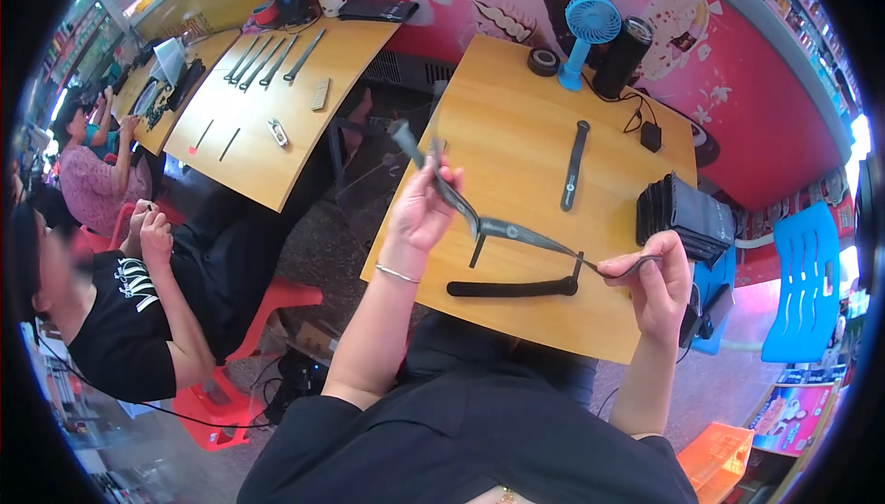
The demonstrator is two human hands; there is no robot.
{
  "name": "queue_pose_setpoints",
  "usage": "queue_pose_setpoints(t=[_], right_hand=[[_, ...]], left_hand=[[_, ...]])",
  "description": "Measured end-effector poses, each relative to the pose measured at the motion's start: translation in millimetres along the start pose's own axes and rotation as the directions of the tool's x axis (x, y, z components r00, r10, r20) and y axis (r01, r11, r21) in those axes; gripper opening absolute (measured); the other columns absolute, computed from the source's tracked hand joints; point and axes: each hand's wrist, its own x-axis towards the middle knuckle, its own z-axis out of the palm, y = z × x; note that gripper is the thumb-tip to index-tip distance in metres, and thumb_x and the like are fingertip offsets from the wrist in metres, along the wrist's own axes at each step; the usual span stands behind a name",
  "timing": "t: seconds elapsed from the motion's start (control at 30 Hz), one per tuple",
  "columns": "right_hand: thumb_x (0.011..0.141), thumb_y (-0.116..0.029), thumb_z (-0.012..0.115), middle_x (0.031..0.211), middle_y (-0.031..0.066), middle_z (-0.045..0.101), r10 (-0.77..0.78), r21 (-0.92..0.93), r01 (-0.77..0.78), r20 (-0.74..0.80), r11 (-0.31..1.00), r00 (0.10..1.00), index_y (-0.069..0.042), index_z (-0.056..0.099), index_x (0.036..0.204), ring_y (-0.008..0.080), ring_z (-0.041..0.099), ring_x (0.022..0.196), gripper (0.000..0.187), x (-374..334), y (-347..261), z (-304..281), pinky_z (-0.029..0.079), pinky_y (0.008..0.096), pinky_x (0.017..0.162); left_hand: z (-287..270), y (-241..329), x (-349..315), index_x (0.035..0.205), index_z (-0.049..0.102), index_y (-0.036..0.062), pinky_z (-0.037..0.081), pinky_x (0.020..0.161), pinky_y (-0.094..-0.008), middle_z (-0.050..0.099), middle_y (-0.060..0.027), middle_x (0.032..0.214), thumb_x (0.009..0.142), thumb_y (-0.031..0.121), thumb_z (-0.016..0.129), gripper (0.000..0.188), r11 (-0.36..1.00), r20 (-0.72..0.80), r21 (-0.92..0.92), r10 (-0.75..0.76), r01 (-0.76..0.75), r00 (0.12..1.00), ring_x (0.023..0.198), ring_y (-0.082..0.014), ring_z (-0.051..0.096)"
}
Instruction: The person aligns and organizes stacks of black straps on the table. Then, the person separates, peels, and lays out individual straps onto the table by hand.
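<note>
Stretched between my two hands, above the near part of the wooden table, is a dark grey strap (525, 235) with a pale printed mark. My left hand (422, 205) pinches it toward one end, whose tip is blurred. My right hand (659, 283) grips the other end between thumb and fingers. Below the strap lies a black fabric strap (512, 288) with a thin narrow piece at its right end. Farther back on the table, another dark strap (575, 168) lies lengthwise.
A blue handheld fan (590, 29), a black bottle (624, 57) and a roll of tape (544, 62) stand at the back. Stacked black packages (682, 218) sit at the right edge. At left, a co-worker (129, 310) sits by another table (263, 149) holding several straps.
</note>
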Motion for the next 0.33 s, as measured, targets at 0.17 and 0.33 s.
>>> queue_pose_setpoints(t=[0.17, 0.33], right_hand=[[0.096, -0.002, 0.042, 0.081, 0.0209, 0.067, -0.036, -0.081, 0.045, 0.116, 0.996, 0.993, -0.003, 0.039, 0.095, 0.0291, 0.068, 0.079, 0.004, -3.3, -3.1, 33.9, 0.056, 0.0347, 0.072], [0.093, 0.007, 0.041, 0.080, 0.0216, 0.066, -0.112, 0.202, 0.062, 0.247, 0.977, 0.963, -0.001, 0.041, 0.095, 0.0314, 0.069, 0.081, 0.008, 2.1, -2.9, 42.8, 0.057, 0.0421, 0.076]], left_hand=[[9.0, 29.2, -15.2, 0.105, 0.052, 0.0028, 0.044, 0.055, -0.0226, 0.046, -0.0012, 0.068, 0.100, 0.015, 0.042, 0.016, 0.934, 0.043, -0.302, 0.214, -0.192, 0.976, 0.052, -0.0089, 0.041], [-12.1, 108.0, -15.9, 0.104, 0.055, 0.0012, 0.041, 0.048, -0.0237, 0.043, -0.0017, 0.064, 0.099, 0.012, 0.042, 0.018, 0.760, -0.051, -0.507, 0.444, -0.406, 0.895, 0.050, -0.0109, 0.040]])
